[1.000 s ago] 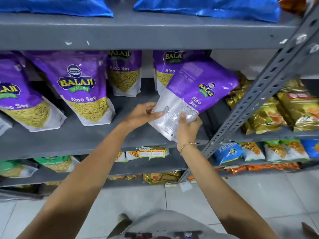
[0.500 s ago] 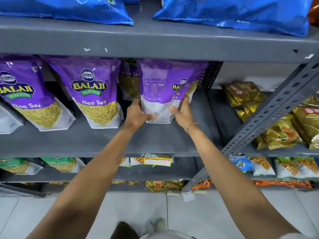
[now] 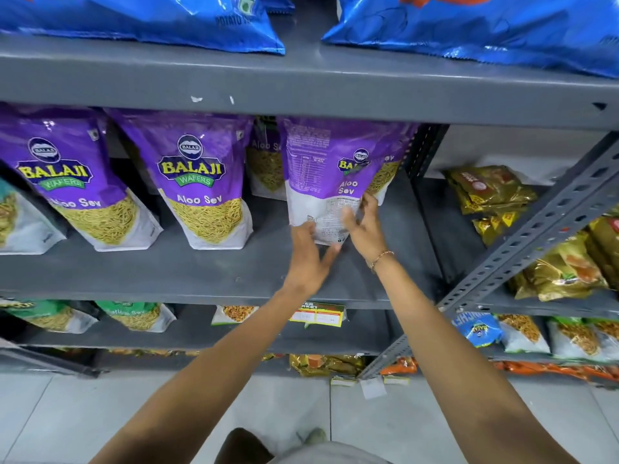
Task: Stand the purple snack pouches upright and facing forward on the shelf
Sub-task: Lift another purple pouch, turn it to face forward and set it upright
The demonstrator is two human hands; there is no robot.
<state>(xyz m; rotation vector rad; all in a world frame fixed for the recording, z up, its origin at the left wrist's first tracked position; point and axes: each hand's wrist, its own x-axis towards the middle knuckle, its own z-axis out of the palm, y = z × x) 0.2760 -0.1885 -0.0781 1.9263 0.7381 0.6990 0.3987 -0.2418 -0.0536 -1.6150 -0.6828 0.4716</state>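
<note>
two hands are steadying a purple snack pouch (image 3: 330,182) upright on the grey shelf (image 3: 201,272), back panel outward. left hand (image 3: 306,259) is spreading loosely under its base, right hand (image 3: 363,226) is pinching the lower corner, likely to turn it forward.

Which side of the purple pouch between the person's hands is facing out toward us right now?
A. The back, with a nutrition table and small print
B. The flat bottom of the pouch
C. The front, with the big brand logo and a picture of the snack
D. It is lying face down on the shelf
A: the held pouch stands upright showing a nutrition table and fine print, unlike the forward-facing pouch to its left.
</note>
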